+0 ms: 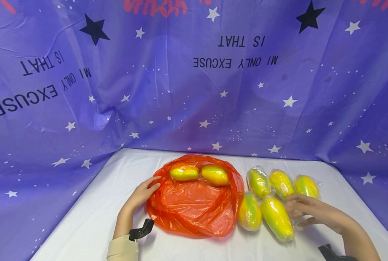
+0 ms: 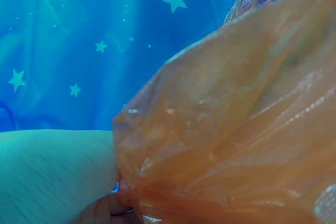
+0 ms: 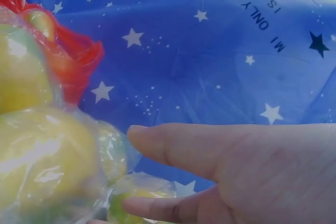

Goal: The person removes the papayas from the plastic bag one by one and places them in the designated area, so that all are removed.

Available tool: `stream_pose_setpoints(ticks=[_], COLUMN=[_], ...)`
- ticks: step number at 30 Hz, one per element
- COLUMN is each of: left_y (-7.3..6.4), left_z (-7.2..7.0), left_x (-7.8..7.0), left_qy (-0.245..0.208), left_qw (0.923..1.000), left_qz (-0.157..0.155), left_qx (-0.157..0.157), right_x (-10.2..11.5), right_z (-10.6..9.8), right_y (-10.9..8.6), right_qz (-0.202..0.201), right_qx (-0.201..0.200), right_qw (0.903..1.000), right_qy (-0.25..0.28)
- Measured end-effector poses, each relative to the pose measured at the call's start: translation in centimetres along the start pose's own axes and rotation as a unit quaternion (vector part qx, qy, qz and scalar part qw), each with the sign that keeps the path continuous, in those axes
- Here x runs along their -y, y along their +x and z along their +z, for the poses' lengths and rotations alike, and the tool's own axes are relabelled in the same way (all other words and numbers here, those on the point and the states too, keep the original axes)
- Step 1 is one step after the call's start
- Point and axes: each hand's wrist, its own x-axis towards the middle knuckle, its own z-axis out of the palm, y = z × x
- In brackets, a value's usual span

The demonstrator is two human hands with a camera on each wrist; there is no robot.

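A red plastic bag [image 1: 194, 208] lies spread with its mouth up, and two yellow-green mangoes, one on the left [image 1: 184, 173] and one on the right [image 1: 215, 175], show inside its far side. My left hand [image 1: 141, 195] pinches the bag's left rim between thumb and fingers; in the left wrist view the bag [image 2: 226, 129] hides most of the fingers. To the right of the bag, several mangoes in clear wrapping lie in two rows, among them a long front one [image 1: 277, 218]. My right hand [image 1: 321, 213] reaches over their right side, fingers and thumb apart, nothing held. Whether its fingertips touch a mango I cannot tell.
A white cloth [image 1: 92, 221] covers the table. Behind and along the sides hangs a purple curtain [image 1: 167, 90] printed with stars and lettering. Each wrist carries a black mount, such as the left one [image 1: 142, 230].
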Motion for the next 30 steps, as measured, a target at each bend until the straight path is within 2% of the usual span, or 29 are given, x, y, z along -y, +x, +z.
stream_pose_setpoints(ticks=[5, 9, 14, 20, 30], left_y=[0.0, 0.1, 0.1, 0.0, 0.0], left_z=[0.1, 0.3, 0.4, 0.2, 0.1], left_x=[0.2, 0.2, 0.3, 0.2, 0.3], left_qy=[0.003, 0.005, 0.002, 0.008, 0.011], left_qw=[1.0000, 1.0000, 1.0000, 0.9999, 0.9999], left_qz=[-0.001, 0.001, 0.001, -0.002, 0.006], left_qx=[-0.008, -0.008, -0.007, -0.010, -0.011], right_x=[0.8, 1.8, 3.2, 4.6, 5.8], right_z=[0.1, 0.6, 1.5, 2.8, 4.8], right_y=[-0.3, -0.5, -0.7, 0.0, 2.8], right_qz=[-0.005, 0.000, -0.038, -0.104, -0.165], right_qx=[-0.026, -0.078, -0.117, -0.109, -0.087], right_qw=[0.9993, 0.9958, 0.9914, 0.9882, 0.9824], right_qy=[-0.025, -0.048, -0.043, -0.025, 0.012])
